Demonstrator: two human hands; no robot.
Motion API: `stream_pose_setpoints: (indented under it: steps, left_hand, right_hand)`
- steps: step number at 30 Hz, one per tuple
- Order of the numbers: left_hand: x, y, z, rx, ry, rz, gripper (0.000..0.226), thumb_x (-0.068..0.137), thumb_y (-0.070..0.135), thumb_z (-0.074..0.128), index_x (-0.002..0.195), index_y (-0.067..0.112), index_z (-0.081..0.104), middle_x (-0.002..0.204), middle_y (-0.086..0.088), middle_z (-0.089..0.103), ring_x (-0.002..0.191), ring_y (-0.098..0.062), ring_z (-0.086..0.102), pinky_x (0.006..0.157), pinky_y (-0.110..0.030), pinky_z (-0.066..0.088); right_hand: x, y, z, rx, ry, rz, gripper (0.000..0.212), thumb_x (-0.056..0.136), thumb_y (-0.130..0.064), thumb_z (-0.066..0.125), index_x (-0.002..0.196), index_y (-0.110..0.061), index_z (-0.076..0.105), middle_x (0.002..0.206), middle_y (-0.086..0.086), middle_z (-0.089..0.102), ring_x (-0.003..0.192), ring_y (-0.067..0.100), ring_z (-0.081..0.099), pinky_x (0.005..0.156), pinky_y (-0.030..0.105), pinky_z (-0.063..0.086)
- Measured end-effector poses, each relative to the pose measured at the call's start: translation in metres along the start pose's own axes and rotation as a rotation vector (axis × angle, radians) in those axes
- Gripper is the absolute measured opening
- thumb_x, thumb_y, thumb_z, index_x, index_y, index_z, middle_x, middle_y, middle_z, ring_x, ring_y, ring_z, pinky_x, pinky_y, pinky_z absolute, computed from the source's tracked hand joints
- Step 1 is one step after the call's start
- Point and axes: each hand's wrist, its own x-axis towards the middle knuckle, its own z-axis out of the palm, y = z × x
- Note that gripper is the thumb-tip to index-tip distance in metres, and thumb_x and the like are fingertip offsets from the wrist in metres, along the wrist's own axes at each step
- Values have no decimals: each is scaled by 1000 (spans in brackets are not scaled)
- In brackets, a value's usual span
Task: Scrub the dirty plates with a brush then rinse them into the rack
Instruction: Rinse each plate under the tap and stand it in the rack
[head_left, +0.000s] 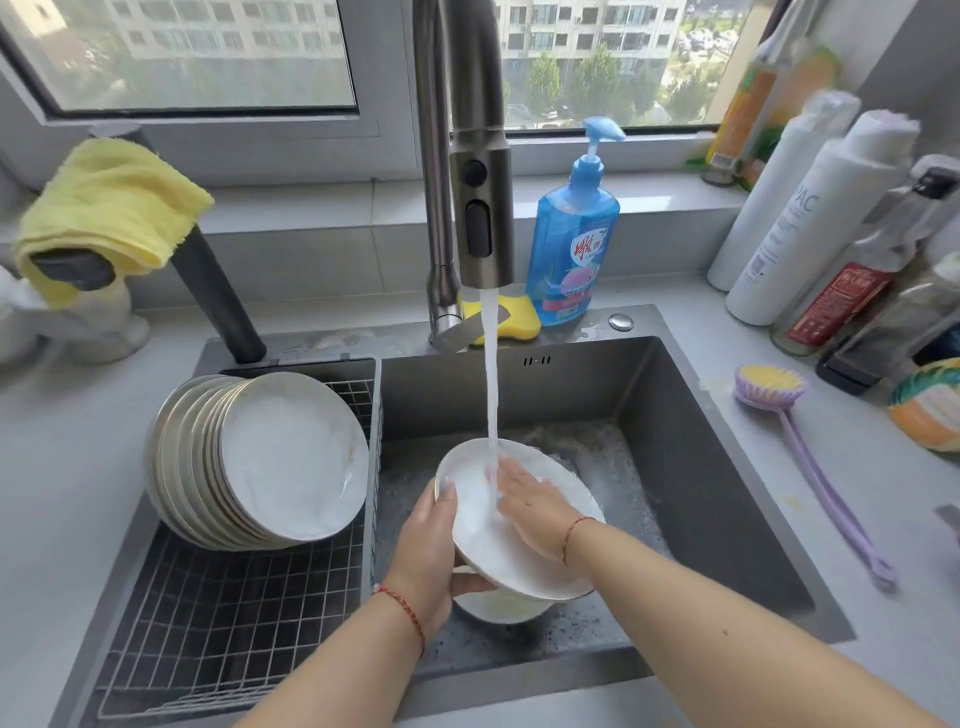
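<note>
My left hand (431, 545) grips the left rim of a white plate (483, 540) and holds it tilted over the sink (691, 467). Water from the faucet (480, 208) runs onto the plate. My right hand (535, 506) lies flat on the plate's face with straight fingers, under the stream. Another white plate (498, 608) lies in the sink below it, mostly hidden. Several white gold-rimmed plates (291, 457) lean stacked in the wire rack (223, 623) at the left. The purple long-handled brush (810, 467) lies on the counter to the right of the sink.
A blue dish-soap bottle (571, 239) and a yellow sponge (511, 317) stand behind the sink. A yellow cloth (109, 208) hangs over a dark second tap at the left. Bottles (831, 228) crowd the right rear counter. Foam covers the sink bottom.
</note>
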Motion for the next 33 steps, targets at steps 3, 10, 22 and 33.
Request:
stream_pose_setpoints:
  steps: [3, 10, 22, 33]
  left_hand:
    - [1, 0, -4, -5, 35, -13, 38, 102, 52, 38, 133, 37, 53, 124, -6, 64, 101, -37, 67, 61, -43, 59]
    - [5, -1, -10, 17, 116, -12, 35, 103, 50, 37, 130, 35, 54, 123, -8, 62, 97, -38, 67, 59, -45, 59]
    - [7, 14, 8, 197, 0, 4, 44, 101, 57, 34, 134, 32, 47, 121, -12, 65, 93, -27, 70, 61, -32, 59]
    - [28, 28, 2, 158, 125, -158, 48, 101, 59, 33, 110, 20, 61, 82, -3, 59, 71, -17, 58, 63, -30, 53]
  right_hand:
    - [-13, 25, -6, -247, -63, 101, 45, 104, -16, 22, 148, -8, 24, 157, 9, 16, 145, 27, 11, 117, 51, 10]
    - [-83, -2, 11, -124, -177, -39, 39, 102, -35, 33, 133, -16, 49, 136, 5, 52, 126, 23, 44, 106, 35, 31]
    - [-62, -17, -3, 746, 208, -67, 16, 93, -6, 57, 96, -19, 67, 83, -2, 68, 72, 5, 63, 71, 27, 52]
    - [-64, 7, -29, 798, 41, -62, 14, 80, -22, 67, 81, -34, 74, 85, -5, 71, 80, 18, 65, 72, 36, 54]
